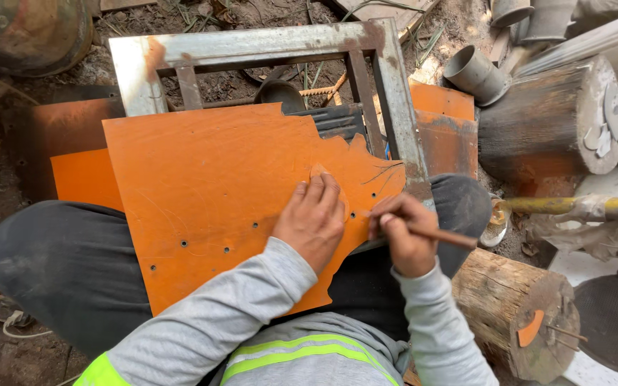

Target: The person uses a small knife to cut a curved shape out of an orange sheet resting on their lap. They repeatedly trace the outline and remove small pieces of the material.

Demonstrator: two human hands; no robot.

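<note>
Head view is showing a seated person with an orange metal sheet (209, 193) lying across the lap and knees. The left hand (314, 218) is lying flat on the sheet, fingers extended and close together, pressing down on a small orange template piece (318, 171) whose rounded tip is showing just beyond the fingertips; the hand is gripping nothing. The right hand (403, 239) is sitting just beside the left, closed around a thin brown scribing tool (446, 236), with the shaft projecting outward past the hand and the tip hidden under the fingers at the sheet's surface.

The sheet is painted bright orange and is showing a flat, matte face. Its far edge is stepped, and the edge beyond the right hand is ragged and irregularly cut. A row of small drilled holes is running below the left wrist. Faint curved scratch lines are showing beyond both hands.

A rusted rectangular steel frame (388, 78) is standing beyond the sheet, with more orange panels behind it. A cut log (516, 314) is lying to the outer side of the right forearm, and a larger log (552, 118) is lying farther beyond the right hand. A yellow bar (581, 207) is extending outward from the right hand's side.
</note>
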